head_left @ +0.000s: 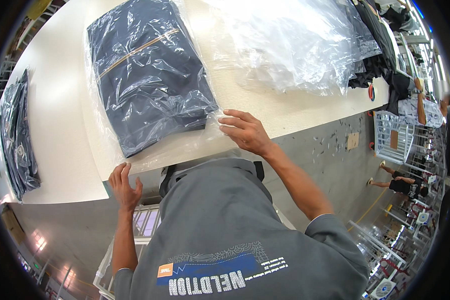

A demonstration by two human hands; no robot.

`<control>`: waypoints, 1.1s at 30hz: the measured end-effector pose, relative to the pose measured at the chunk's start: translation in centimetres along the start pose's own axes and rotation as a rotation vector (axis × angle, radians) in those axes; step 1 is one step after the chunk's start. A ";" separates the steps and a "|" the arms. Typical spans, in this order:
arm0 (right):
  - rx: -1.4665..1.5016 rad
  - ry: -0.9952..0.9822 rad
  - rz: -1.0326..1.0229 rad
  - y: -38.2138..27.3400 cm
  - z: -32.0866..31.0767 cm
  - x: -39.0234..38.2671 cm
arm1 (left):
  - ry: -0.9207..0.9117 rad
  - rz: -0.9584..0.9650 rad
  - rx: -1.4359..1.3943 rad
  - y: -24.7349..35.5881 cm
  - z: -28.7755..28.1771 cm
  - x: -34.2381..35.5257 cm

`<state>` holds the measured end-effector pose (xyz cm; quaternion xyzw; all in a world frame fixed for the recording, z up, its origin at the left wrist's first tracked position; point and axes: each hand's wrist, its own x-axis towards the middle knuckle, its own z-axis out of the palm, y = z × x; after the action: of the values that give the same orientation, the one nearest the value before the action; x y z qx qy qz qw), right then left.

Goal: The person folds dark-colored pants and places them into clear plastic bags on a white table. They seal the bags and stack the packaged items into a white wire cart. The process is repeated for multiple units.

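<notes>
Head view, garment (150, 80): dark folded rectangle is lying beyond both hands on the smooth pale table (285, 112).
Bag (103, 117): glossy, wrinkled clear film is wrapping it.
Left hand (125, 189): hanging empty, loosely bent, near the bag's near-left corner.
Right hand (250, 134): touching its near-right corner; pinching or not, I cannot tell.

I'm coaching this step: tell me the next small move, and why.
Perhaps tuck the loose plastic under the bagged dark garment: it spreads past the garment's near edge, the right hand touches it, and the left hand is by its left corner.
</notes>
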<state>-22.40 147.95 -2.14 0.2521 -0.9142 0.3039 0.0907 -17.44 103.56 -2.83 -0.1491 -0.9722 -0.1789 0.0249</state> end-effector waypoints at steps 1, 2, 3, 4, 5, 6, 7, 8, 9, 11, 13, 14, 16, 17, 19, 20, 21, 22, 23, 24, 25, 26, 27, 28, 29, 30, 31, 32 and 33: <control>-0.021 -0.025 -0.028 0.2 -0.1 0.0 | -0.025 -0.002 0.053 -0.5 -0.4 -0.4; -0.042 -0.049 -0.054 0.4 -0.2 -0.1 | -0.036 0.037 0.082 -0.9 -0.5 -0.6; -0.045 -0.060 -0.061 0.5 -0.2 -0.2 | -0.048 0.077 0.111 -1.2 -0.5 -0.6; -0.052 -0.071 -0.067 0.7 -0.3 -0.4 | -0.058 0.120 0.137 -1.6 -0.5 -0.5; -0.060 -0.081 -0.072 0.9 -0.4 -0.5 | -0.064 0.130 0.174 -1.9 -0.5 -0.4; -0.069 -0.090 -0.066 1.1 -0.3 -0.7 | -0.070 0.142 0.212 -2.3 -0.4 -0.3; -0.079 -0.099 -0.060 1.2 -0.3 -0.9 | -0.075 0.154 0.250 -2.7 -0.4 -0.3; -0.090 -0.107 -0.053 1.3 -0.3 -1.1 | -0.074 0.171 0.253 -3.2 -0.3 -0.4; -0.085 -0.098 -0.035 1.4 -0.4 -1.3 | -0.073 0.187 0.258 -3.8 -0.1 -0.5; -0.069 -0.080 0.004 1.5 -0.1 -1.7 | -0.082 0.196 0.245 -4.0 -0.3 -0.6; -0.020 -0.067 0.059 1.7 0.2 -2.0 | -0.098 0.184 0.208 -4.2 -0.9 -0.6; 0.004 -0.059 0.087 1.8 0.3 -2.2 | -0.086 0.187 0.224 -4.6 -0.9 -0.8; 0.021 -0.033 0.133 2.1 0.7 -2.5 | -0.064 0.192 0.257 -5.5 -0.8 -1.1; 0.030 -0.019 0.156 2.1 0.9 -2.6 | -0.059 0.197 0.225 -5.6 -0.8 -1.2; 0.049 -0.005 0.183 2.1 0.9 -2.6 | -0.050 0.206 0.160 -5.6 -0.9 -0.9; 0.058 0.003 0.196 2.0 0.8 -2.6 | -0.047 0.209 0.156 -5.5 -1.1 -0.8; 0.085 0.003 0.208 2.0 0.9 -2.5 | -0.044 0.212 0.152 -5.3 -1.4 -0.7; 0.111 0.004 0.220 1.9 0.8 -2.5 | -0.039 0.216 0.148 -5.2 -1.6 -0.5; 0.137 0.006 0.232 1.9 0.8 -2.4 | -0.032 0.213 0.116 -5.4 -1.5 -0.5; 0.146 0.002 0.243 1.9 0.7 -2.3 | -0.024 0.210 0.083 -5.8 -1.3 -0.7; 0.156 -0.006 0.253 2.0 0.7 -2.4 | -0.018 0.204 0.050 -5.8 -1.3 -0.7; 0.167 -0.013 0.263 2.1 0.6 -2.3 | -0.013 0.200 0.034 -5.8 -1.5 -0.7; 0.175 -0.001 0.263 2.2 0.6 -2.2 | -0.008 0.196 0.017 -5.9 -1.7 -0.5; 0.188 0.009 0.263 2.3 0.8 -2.0 | -0.006 0.189 0.003 -5.8 -2.0 -0.4; 0.201 0.019 0.261 2.4 0.9 -1.9 | 0.029 0.141 -0.081 -5.7 -2.1 -0.4; 0.213 0.024 0.290 2.6 0.7 -2.0 | 0.065 0.092 -0.165 -5.4 -2.1 -0.2; 0.231 0.027 0.313 2.8 0.6 -2.1 | 0.102 0.038 -0.241 -5.5 -2.5 -0.2; 0.261 0.027 0.331 3.0 0.8 -2.0 | 0.102 0.000 -0.306 -5.3 -3.0 -0.1; 0.329 0.029 0.397 3.1 0.8 -2.1 | 0.104 -0.038 -0.372 -5.0 -3.3 0.3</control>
<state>-22.23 150.42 -4.98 0.0746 -0.8828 0.4639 0.0001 -19.23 98.05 -1.40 -0.1235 -0.9225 -0.3632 0.0436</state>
